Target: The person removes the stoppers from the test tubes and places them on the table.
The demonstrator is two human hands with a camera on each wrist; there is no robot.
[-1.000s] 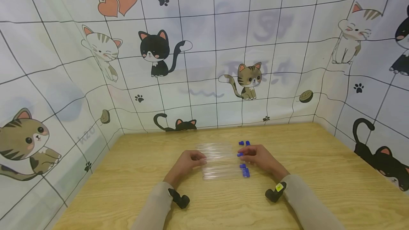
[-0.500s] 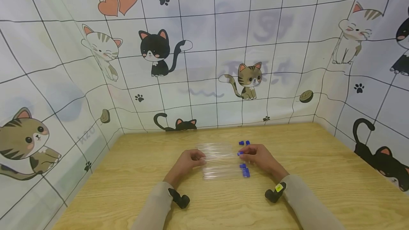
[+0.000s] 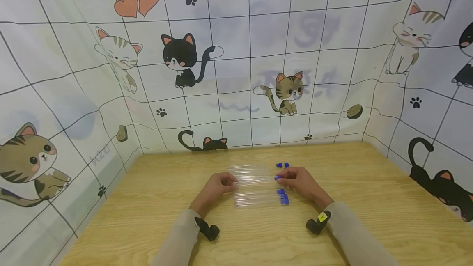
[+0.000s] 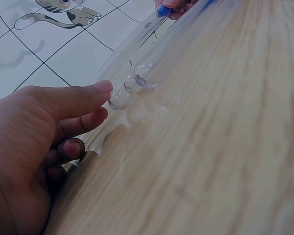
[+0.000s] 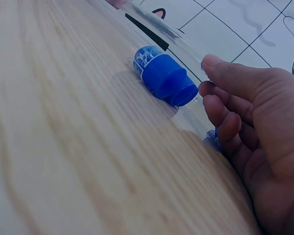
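Observation:
Several clear test tubes with blue caps lie side by side in two groups, a far group (image 3: 249,172) and a near group (image 3: 255,198). Between the groups, one capped tube (image 4: 132,46) spans from hand to hand. At its rounded end, my left hand (image 3: 220,184) pinches it between thumb and fingers. My right hand (image 3: 300,180) pinches the blue cap (image 3: 278,177) at its other end with thumb and index finger. In the right wrist view, the blue caps (image 5: 164,76) of neighbouring tubes lie just beside the right fingertips, and part of the held cap is hidden.
The tubes lie on a wood-grain table (image 3: 148,216). A white cloth (image 3: 229,73) with cat drawings and grid lines rises behind the table and along both sides. Further blue caps (image 3: 282,165) show beyond the right hand, others (image 3: 283,198) nearer.
Both hands stay almost still on the same tube, having shifted very slightly away from the body at first. The head view has tilted a little.

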